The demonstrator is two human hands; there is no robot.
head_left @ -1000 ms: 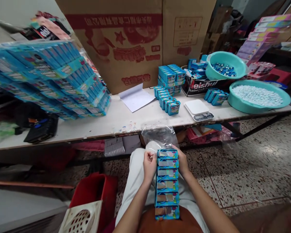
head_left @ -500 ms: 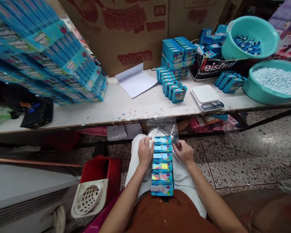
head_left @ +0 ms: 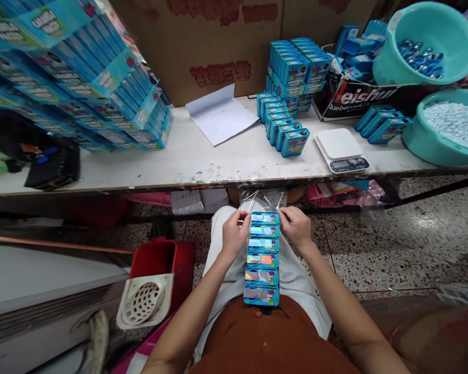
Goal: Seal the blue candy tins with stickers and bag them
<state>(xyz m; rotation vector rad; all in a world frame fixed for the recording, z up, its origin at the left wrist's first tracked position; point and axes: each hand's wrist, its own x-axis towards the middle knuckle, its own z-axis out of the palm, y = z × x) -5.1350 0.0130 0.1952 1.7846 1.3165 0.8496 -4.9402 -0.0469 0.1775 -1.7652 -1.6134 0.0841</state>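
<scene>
In the head view, the row of blue packs (head_left: 262, 259) runs lengthwise over the person's lap, with a clear plastic bag (head_left: 271, 198) reaching past its far end. Left of that end, the left hand (head_left: 234, 234) has its grip pinched on the bag's edge, fingers curled. Opposite, right of the row's far end, the right hand (head_left: 296, 226) pinches the bag's other edge. Both forearms angle inward toward the row.
</scene>
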